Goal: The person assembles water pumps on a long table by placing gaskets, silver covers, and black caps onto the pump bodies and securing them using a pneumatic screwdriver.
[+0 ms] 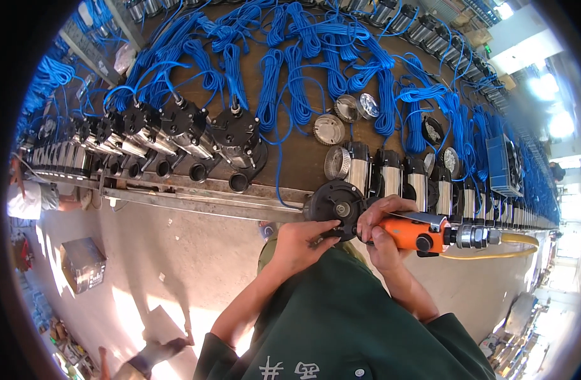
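My right hand (384, 252) is wrapped round an orange air-powered driver (409, 233), which lies level and points left. A yellow hose (522, 239) runs from the tool's right end. Close in front of me, at the bench edge, is a round black pump end (332, 193) with a metal shaft hub in its middle. My left hand (298, 246) reaches to its near rim, thumb and fingertips drawn together there. Whatever sits between those fingertips is too small to make out. The driver's tip is hidden behind my right fingers, beside the black part.
Pumps with black tops (235, 134) line the bench's left side; steel pump bodies (392, 174) stand to the right. Bundles of blue cable (297, 82) cover the back. Loose metal strainer cups (329, 129) lie mid-bench. A metal box (83, 265) rests on the floor at left.
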Motion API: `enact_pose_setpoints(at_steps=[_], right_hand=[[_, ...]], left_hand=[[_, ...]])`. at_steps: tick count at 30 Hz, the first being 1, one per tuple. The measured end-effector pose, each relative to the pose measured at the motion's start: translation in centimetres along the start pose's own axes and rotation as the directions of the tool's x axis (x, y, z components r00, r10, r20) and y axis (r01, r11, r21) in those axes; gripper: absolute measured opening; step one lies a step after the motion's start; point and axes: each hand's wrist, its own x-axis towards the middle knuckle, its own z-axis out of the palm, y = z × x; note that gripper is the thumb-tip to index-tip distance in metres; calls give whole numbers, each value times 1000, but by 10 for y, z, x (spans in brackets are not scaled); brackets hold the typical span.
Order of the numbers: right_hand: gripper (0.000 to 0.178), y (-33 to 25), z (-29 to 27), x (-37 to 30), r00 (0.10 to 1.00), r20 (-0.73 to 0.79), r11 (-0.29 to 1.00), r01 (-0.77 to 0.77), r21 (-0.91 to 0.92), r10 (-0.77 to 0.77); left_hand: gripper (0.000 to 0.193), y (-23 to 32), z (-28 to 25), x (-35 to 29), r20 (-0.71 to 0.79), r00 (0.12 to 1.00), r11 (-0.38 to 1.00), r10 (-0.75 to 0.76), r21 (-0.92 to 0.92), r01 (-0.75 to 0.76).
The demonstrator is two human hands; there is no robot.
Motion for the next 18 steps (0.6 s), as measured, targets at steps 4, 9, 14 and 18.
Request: enact_pose_setpoints(at_steps=[4, 9, 14, 18], right_hand=[[32, -4, 5, 2, 995, 97, 997, 18, -68, -11], [30, -3, 10, 0, 986, 153, 989, 80, -127, -61], [26, 0, 12, 2, 966, 258, 959, 66, -275, 7], [24, 1, 12, 4, 954, 299, 951, 72, -300, 22]], left_hand=[[28, -9, 1, -1, -17, 999, 998, 34, -46, -34], [28, -13, 2, -3, -39, 999, 996, 34, -77, -37], [32, -5, -4, -4, -10, 995, 994, -98, -41, 97], [30, -9, -5, -5, -17, 994, 983, -108, -154, 105]])
